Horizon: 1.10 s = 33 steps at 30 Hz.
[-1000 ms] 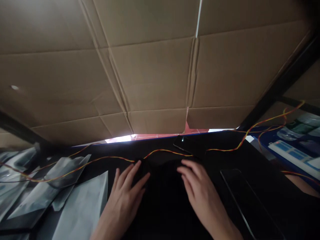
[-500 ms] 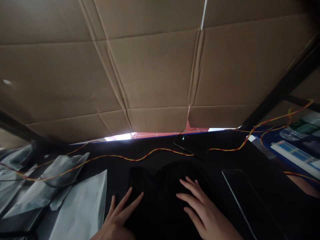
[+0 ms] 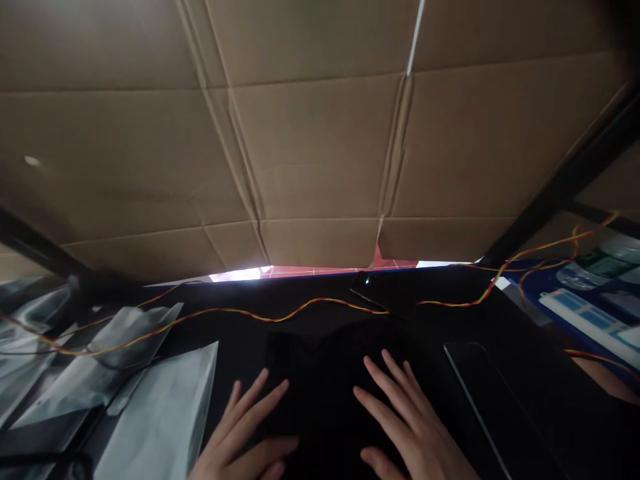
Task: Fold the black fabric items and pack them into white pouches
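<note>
A black, soft-looking piece, probably cloth (image 3: 325,393), lies on the black table; its outline is hard to make out against the dark surface. My left hand (image 3: 245,430) rests at its left side with fingers spread. On the other side, my right hand (image 3: 407,420) also has its fingers apart, lying over the dark piece. Neither hand grips anything. Left of my left hand is a whitish translucent bag (image 3: 160,407). To the right of my right hand lies a dark flat slab with a pale edge, phone-like in shape (image 3: 500,407).
A black phone (image 3: 383,293) lies at the back, beside a twisted red-yellow wire (image 3: 280,318) crossing the table. More translucent bags (image 3: 105,360) are at left. Cardboard (image 3: 320,153) hangs behind. At right, a blue tray (image 3: 533,283) holds a plastic bottle (image 3: 595,267).
The fingers of my right hand have stretched out more and its thumb now shows. My left thumb has come into view, pointing inward. The view has shifted slightly.
</note>
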Each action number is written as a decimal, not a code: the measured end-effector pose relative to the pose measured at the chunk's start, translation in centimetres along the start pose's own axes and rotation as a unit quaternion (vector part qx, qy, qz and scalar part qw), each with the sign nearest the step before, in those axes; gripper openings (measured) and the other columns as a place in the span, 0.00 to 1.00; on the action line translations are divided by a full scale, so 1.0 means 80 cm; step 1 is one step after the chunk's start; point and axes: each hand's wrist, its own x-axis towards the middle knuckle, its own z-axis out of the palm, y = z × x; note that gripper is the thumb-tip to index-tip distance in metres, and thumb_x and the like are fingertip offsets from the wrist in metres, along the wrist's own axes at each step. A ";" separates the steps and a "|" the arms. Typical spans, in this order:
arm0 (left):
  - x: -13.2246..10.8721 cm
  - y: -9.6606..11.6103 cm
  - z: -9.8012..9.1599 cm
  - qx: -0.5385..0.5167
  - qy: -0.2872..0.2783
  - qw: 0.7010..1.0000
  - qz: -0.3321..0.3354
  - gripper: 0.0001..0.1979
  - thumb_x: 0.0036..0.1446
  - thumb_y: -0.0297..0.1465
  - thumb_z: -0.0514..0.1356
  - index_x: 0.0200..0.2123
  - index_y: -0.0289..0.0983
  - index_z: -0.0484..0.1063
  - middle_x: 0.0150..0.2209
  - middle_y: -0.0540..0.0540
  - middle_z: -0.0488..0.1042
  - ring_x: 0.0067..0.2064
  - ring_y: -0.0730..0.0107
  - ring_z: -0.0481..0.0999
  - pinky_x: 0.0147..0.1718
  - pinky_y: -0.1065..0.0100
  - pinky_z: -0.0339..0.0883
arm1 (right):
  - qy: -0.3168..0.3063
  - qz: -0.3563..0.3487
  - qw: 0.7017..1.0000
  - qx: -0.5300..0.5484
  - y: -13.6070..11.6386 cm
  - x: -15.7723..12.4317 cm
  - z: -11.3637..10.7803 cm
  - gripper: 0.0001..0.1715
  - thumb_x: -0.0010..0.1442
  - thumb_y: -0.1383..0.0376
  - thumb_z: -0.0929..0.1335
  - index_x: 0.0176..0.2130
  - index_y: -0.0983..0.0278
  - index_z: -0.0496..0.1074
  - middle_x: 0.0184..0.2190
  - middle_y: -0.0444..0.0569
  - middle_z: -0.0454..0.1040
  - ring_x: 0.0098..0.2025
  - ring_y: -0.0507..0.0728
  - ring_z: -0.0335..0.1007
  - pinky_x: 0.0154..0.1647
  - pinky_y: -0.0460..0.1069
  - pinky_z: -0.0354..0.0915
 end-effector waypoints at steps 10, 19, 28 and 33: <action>0.026 0.030 0.053 0.080 -0.003 0.994 -0.076 0.39 0.74 0.40 0.58 0.82 0.45 0.47 0.76 0.40 0.64 0.74 0.42 0.69 0.63 0.39 0.77 | -0.020 0.037 0.999 -0.005 0.005 -0.012 0.020 0.46 0.69 0.50 0.74 0.78 0.57 0.61 0.76 0.52 0.62 0.74 0.76 0.65 0.64 0.70 0.76; 0.083 0.016 0.051 0.035 0.020 0.995 -0.094 0.36 0.78 0.38 0.53 0.82 0.45 0.44 0.79 0.39 0.57 0.78 0.44 0.61 0.67 0.40 0.71 | 0.022 0.117 0.993 -0.001 0.012 0.061 0.012 0.32 0.80 0.57 0.62 0.77 0.58 0.62 0.79 0.47 0.56 0.81 0.71 0.49 0.75 0.72 0.63; 0.069 -0.009 0.064 0.064 -0.013 0.987 -0.146 0.29 0.78 0.41 0.51 0.78 0.44 0.60 0.75 0.41 0.67 0.75 0.47 0.68 0.65 0.39 0.71 | 0.056 0.158 0.985 -0.041 0.033 0.050 0.029 0.31 0.80 0.53 0.62 0.74 0.58 0.67 0.76 0.49 0.65 0.76 0.72 0.61 0.68 0.69 0.69; 0.110 -0.029 0.033 0.067 -0.014 0.981 -0.182 0.24 0.77 0.34 0.52 0.71 0.42 0.72 0.70 0.40 0.75 0.65 0.44 0.78 0.50 0.48 0.80 | 0.123 0.184 0.972 -0.083 0.071 0.071 0.006 0.25 0.76 0.66 0.62 0.67 0.58 0.74 0.62 0.55 0.80 0.51 0.68 0.78 0.46 0.63 0.75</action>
